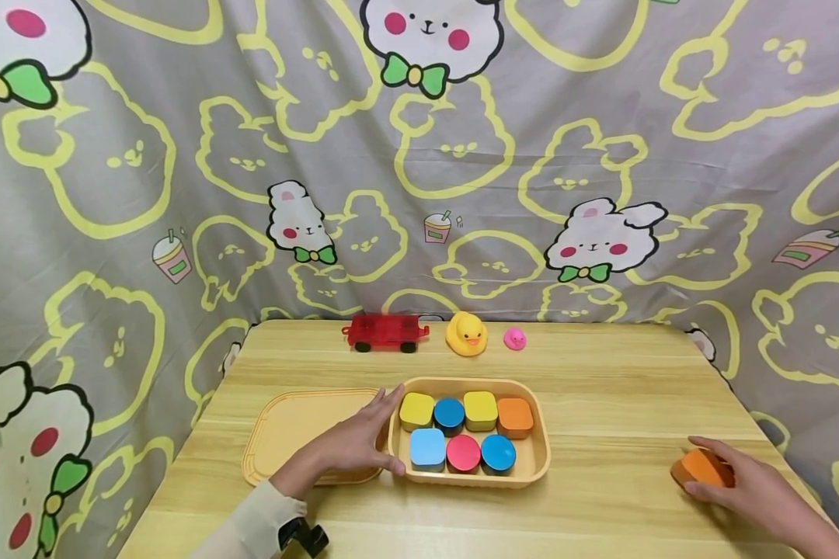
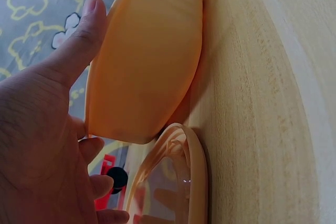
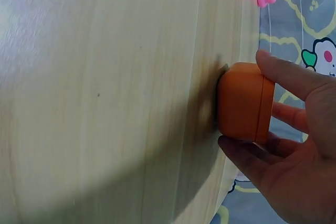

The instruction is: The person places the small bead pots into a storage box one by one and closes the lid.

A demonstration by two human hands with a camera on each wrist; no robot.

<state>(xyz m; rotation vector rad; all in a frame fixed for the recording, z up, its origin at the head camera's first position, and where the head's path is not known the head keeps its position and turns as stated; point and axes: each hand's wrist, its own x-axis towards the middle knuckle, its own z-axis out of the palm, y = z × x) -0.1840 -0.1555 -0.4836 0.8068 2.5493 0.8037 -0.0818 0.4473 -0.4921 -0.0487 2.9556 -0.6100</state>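
Note:
A peach tray [image 1: 540, 458] in the middle of the wooden table holds several coloured blocks, among them a yellow one [image 1: 416, 409] and a pink round one [image 1: 463, 453]. My left hand [image 1: 381, 435] lies against the tray's left end with straight fingers, the thumb at the near corner. In the left wrist view that hand [image 2: 47, 129] touches the tray's outer wall [image 2: 147, 66]. The tray's flat lid [image 1: 294, 427] lies on the table under this hand. At the table's right, my right hand [image 1: 723, 475] grips an orange block [image 1: 695, 466] that rests on the table; the right wrist view shows fingers and thumb around the block [image 3: 244, 103].
A red toy car [image 1: 386, 332], a yellow duck [image 1: 466, 334] and a small pink duck [image 1: 513, 338] stand along the table's far edge. A patterned curtain hangs behind and beside the table. The orange block is near the right edge.

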